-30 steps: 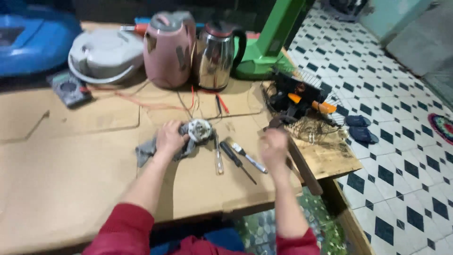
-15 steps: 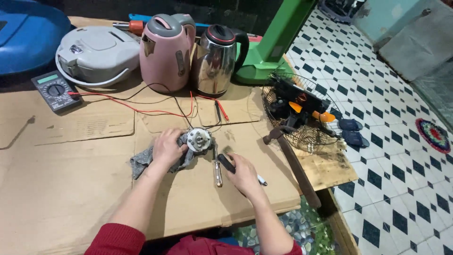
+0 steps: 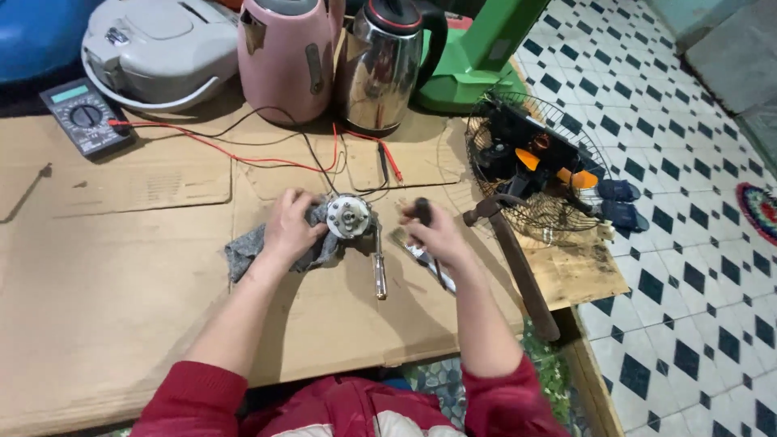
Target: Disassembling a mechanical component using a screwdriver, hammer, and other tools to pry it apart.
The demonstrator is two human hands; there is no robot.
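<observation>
My left hand [image 3: 290, 227] grips a small round metal motor [image 3: 348, 215] wrapped in a grey rag [image 3: 247, 249] on the cardboard-covered bench [image 3: 121, 283]. My right hand [image 3: 433, 235] is closed around a black-handled tool [image 3: 423, 212], held just right of the motor. A screwdriver with a clear handle [image 3: 378, 267] lies between my hands, pointing toward me. Another metal tool [image 3: 429, 265] lies partly under my right wrist.
A hammer [image 3: 518, 259] lies at the bench's right edge beside a wire fan guard holding tools [image 3: 534, 162]. Behind stand a pink kettle [image 3: 283, 57], a steel kettle [image 3: 384, 65], a white cooker [image 3: 154, 48], a multimeter [image 3: 85, 117] with red and black leads, and a green stand [image 3: 477, 57].
My right hand has come in from the bench's right side, taken up the black-handled tool and raised it beside the motor. The left hand stays on the motor. The camera has moved closer.
</observation>
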